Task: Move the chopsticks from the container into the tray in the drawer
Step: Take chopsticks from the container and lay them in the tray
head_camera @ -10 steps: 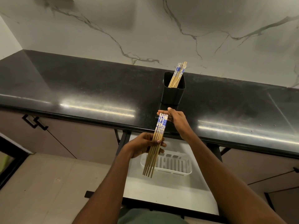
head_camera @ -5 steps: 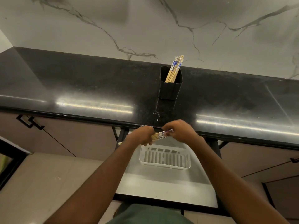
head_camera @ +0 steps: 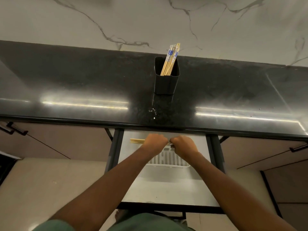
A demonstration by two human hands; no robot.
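Chopsticks in a held bundle (head_camera: 137,140) lie level over the open drawer (head_camera: 166,189), long axis running left to right and roughly parallel to the front edge of the desk (head_camera: 83,84). Their plain wooden tips point left and stick out past the left hand (head_camera: 155,141), which is curled round the middle of the bundle, knuckles up. The right hand (head_camera: 182,144) is closed just beside it, fingers bent over what appears to be the patterned end, though only a sliver shows in the narrow gap between the two hands. Both hands sit above the far edge of the white slotted tray (head_camera: 168,161), which rests on the drawer's pale floor; whether the bundle touches the tray cannot be told from this angle. On the black desk, well apart from the hands, a black square container (head_camera: 165,80) stands upright. The other chopsticks (head_camera: 170,60) in it lean to the right with their blue-and-white ends up against the marble wall (head_camera: 150,22). A few water drops (head_camera: 153,112) glint on the desk in front of the container. A dark cabinet handle (head_camera: 15,129) shows at the left below the desk.
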